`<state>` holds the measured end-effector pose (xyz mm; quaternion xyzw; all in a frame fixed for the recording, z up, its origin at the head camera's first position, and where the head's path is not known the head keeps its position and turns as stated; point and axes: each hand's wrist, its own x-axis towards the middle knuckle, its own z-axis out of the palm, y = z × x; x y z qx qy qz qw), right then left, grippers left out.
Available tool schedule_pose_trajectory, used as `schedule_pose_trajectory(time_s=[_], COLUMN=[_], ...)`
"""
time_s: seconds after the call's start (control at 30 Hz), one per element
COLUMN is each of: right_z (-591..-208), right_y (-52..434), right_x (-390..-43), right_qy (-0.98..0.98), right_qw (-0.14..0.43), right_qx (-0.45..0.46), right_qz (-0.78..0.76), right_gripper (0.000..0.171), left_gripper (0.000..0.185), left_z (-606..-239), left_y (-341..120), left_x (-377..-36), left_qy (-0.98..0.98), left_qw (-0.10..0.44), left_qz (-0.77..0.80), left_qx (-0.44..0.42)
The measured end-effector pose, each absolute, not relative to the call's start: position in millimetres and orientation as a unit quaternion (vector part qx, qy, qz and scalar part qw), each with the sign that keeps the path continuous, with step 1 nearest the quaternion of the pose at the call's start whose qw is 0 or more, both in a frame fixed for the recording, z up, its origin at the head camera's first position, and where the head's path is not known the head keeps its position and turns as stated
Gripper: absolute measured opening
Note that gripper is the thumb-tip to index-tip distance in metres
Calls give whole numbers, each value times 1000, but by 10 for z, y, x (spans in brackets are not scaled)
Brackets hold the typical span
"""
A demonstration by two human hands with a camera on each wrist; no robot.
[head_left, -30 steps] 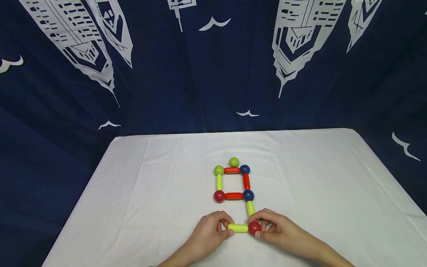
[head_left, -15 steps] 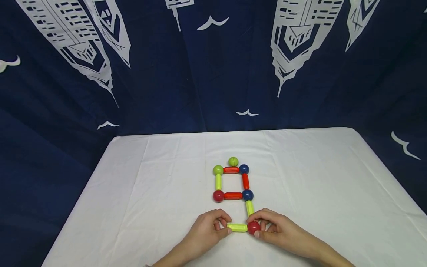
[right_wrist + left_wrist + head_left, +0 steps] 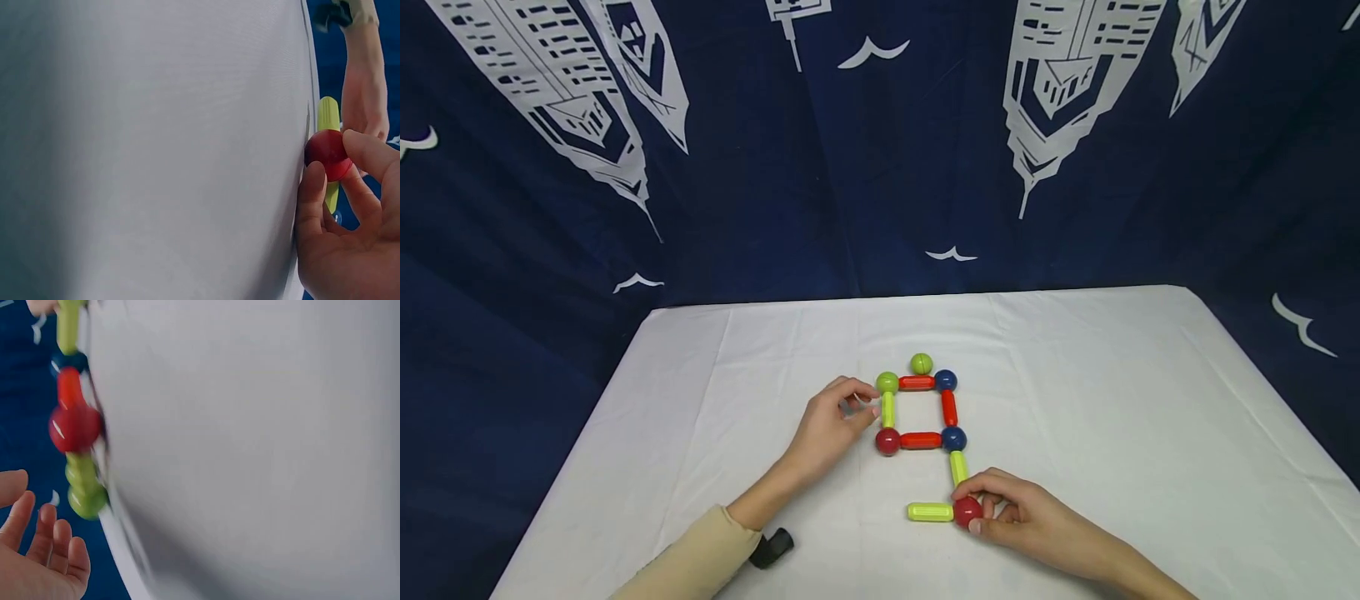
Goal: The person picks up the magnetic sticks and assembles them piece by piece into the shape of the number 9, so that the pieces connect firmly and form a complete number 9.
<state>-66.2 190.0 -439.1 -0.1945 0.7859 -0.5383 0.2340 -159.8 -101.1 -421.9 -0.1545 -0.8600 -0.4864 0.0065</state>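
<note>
My right hand (image 3: 1026, 518) pinches a red ball (image 3: 327, 154) between thumb and fingers. From that ball a yellow-green stick (image 3: 930, 512) points left with its far end free, and another yellow-green stick (image 3: 958, 467) runs up to a blue ball (image 3: 953, 438). Above lies a square of red and yellow-green sticks with balls at its corners. My left hand (image 3: 826, 429) is just left of the square, by the green corner ball (image 3: 887, 382) and the upright yellow-green stick (image 3: 888, 410). Nothing is in its fingers; in the left wrist view they are loosely bent, apart from the pieces.
A loose green ball (image 3: 921, 363) touches or nearly touches the top red stick (image 3: 917, 383). White cloth covers the table (image 3: 737, 392), and a dark blue printed curtain (image 3: 820, 183) hangs behind it. A black device (image 3: 772, 549) sits at the left wrist.
My left hand has let go of the lower yellow-green stick and moved up and left to the square's left side. The right hand still holds the red ball in place.
</note>
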Motion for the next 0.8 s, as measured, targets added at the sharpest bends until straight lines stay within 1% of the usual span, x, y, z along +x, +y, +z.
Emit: schedule_pose_trajectory(time_s=[0.13, 0.3, 0.57, 0.8], right_z=[-4398, -4404, -4390, -4394], right_y=[1898, 1897, 1895, 1897], right_x=[-669, -668, -665, -661], right_qy=[785, 784, 784, 788], right_qw=[235, 233, 238, 234], right_qx=[-195, -199, -191, -190], right_qz=[-539, -541, -540, -537], right_gripper=[29, 29, 28, 29], left_gripper=[20, 26, 30, 30], left_z=[-4247, -4239, -4326, -4394], left_y=[-1008, -937, -775, -589], left_x=[-1883, -2230, -2618, -2766], left_qy=[-859, -840, -786, -771], left_qw=[5, -19, -120, -184], left_qz=[-489, -519, -589, -585], left_qx=[-153, -158, -146, -168])
